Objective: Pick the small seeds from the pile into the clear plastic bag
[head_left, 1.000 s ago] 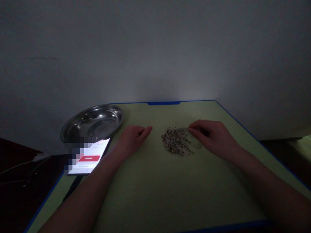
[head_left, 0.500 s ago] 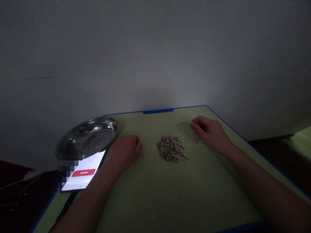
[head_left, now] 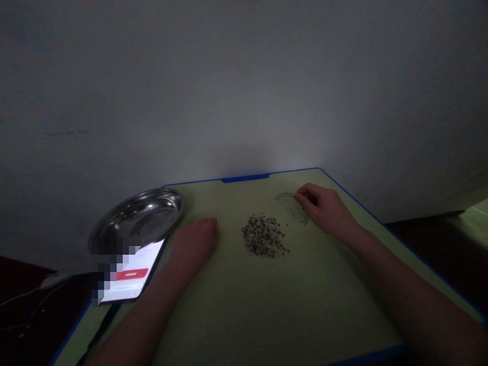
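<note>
My left hand [head_left: 196, 241] is closed in a loose fist on the green tabletop, left of a small pile of pale grains mixed with dark round ones [head_left: 265, 235]. Its curled fingers hide whatever may be inside. To the right of the pile, my right hand [head_left: 319, 204] has thumb and forefinger pinched together, over the right side of a fan-shaped protractor figure [head_left: 288, 206]. I cannot tell if that figure is printed or a clear plastic piece, nor what the pinch holds, if anything. A few dark grains lie loose around the pile.
A shiny oval metal bowl [head_left: 150, 213] stands at the table's left edge. In front of it lies a lit phone [head_left: 131, 290], partly pixelated, beside my left forearm. The table [head_left: 247, 310] has blue edging and backs onto a grey wall [head_left: 244, 76]. Cables run at far left.
The view has shifted slightly. My left fist has turned a little, so the gap by its thumb shows less. The right hand keeps its pinch near the protractor figure; the pile looks the same.
</note>
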### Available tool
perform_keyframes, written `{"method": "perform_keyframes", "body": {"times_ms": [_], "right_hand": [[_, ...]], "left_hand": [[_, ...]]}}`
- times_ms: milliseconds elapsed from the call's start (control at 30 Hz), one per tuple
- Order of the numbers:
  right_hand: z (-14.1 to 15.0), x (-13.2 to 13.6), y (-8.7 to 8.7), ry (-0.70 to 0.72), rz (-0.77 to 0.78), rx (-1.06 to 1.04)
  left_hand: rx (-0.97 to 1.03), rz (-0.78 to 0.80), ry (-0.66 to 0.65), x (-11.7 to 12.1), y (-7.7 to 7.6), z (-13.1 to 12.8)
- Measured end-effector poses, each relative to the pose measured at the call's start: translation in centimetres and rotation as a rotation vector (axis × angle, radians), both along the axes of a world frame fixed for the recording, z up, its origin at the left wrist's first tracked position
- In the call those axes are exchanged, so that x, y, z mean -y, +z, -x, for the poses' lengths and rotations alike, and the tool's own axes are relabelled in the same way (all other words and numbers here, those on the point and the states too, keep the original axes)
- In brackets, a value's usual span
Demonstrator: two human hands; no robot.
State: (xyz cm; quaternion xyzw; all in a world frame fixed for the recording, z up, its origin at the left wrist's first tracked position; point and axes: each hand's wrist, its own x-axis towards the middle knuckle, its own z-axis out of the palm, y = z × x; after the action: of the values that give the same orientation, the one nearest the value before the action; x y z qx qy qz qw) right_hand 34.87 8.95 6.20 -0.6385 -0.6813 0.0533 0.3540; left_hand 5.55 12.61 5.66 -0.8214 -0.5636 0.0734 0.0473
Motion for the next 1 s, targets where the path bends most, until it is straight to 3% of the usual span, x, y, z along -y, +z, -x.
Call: {"method": "perform_keyframes", "body": {"times_ms": [500, 733, 1000], "right_hand": [[-0.8, -0.9, -1.2, -0.018, 0.019, 0.013], [-0.9, -0.9, -1.0, -0.01, 0.041, 0.017], [-1.4, -1.3, -1.7, 0.038, 0.105, 0.043]], "left_hand": [[0.114, -0.042, 0.016, -0.1, -0.4, 0.4], [0.065, -0.058, -0.032, 0.1, -0.1, 0.2], [0.094, -0.021, 0.009, -0.6, -0.4, -0.3]]}}
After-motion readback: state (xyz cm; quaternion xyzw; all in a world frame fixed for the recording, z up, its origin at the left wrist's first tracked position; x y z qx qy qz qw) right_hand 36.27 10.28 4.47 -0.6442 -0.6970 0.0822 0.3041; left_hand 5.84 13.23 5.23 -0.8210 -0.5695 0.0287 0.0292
